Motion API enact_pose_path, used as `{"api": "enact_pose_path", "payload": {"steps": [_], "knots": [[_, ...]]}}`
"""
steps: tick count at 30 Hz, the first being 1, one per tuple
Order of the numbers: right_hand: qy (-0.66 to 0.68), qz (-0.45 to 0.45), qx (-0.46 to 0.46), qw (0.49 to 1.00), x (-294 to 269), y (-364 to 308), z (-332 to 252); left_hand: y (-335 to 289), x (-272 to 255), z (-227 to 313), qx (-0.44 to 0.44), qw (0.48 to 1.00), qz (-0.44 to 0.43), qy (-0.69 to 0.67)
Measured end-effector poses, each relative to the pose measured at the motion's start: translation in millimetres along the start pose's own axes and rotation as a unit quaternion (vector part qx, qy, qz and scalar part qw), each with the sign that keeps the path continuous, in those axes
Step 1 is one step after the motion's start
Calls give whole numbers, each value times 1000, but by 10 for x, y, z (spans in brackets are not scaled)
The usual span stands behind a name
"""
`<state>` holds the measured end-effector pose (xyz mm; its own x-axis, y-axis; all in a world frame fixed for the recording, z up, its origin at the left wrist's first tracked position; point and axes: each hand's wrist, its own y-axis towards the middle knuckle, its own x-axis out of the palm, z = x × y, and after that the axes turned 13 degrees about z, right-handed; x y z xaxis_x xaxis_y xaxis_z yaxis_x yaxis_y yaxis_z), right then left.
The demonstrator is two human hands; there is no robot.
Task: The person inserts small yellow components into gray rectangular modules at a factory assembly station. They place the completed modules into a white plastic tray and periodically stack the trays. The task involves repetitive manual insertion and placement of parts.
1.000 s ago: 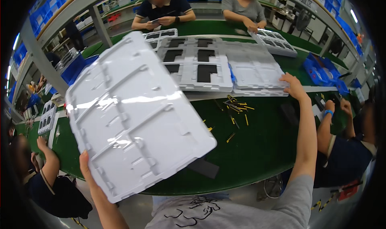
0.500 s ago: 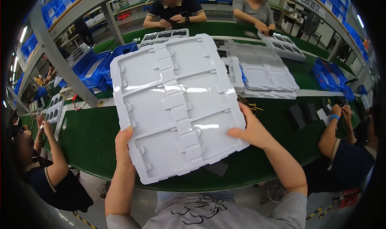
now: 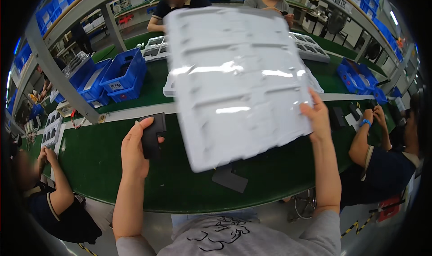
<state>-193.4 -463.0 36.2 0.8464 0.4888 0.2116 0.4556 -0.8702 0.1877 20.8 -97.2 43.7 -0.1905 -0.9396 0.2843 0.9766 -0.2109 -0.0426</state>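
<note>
A large white plastic tray (image 3: 238, 87) with shallow rectangular pockets is raised over the table, slightly blurred by motion. My right hand (image 3: 319, 121) grips its lower right edge, thumb on the upper face. Apart from the tray, at its left, my left hand (image 3: 133, 150) pinches a flat black L-shaped piece (image 3: 154, 138) between thumb and fingers. On the green table (image 3: 99, 159) below the tray's near edge lies another dark L-shaped piece (image 3: 230, 179). Much of what lies behind the tray is hidden.
Blue bins (image 3: 126, 76) stand at the back left beside a metal post (image 3: 60, 71). Another blue bin (image 3: 357, 80) is at the back right. Filled trays (image 3: 310, 48) lie across the table. Co-workers sit on both sides and opposite; one wears a blue wristband (image 3: 365, 121).
My left hand has let go of the tray's left edge and now shows a black L-shaped piece in it. The tray has moved up and to the right in my right hand.
</note>
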Motion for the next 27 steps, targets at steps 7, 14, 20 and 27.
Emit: {"api": "enact_pose_path", "payload": {"steps": [7,14,20,27], "knots": [[-27,151,-46,987,-1066,1334,-203,306,-410,-144,21,998,57,-22],[-52,113,46,991,-1685,2137,82,366,-452,-285,24,994,98,-36],[-107,101,105,983,-1550,2334,389,397,-560,-375,23,993,116,-29],[-296,34,90,950,-1510,2424,383,419,-571,-406,32,993,113,-27]]}}
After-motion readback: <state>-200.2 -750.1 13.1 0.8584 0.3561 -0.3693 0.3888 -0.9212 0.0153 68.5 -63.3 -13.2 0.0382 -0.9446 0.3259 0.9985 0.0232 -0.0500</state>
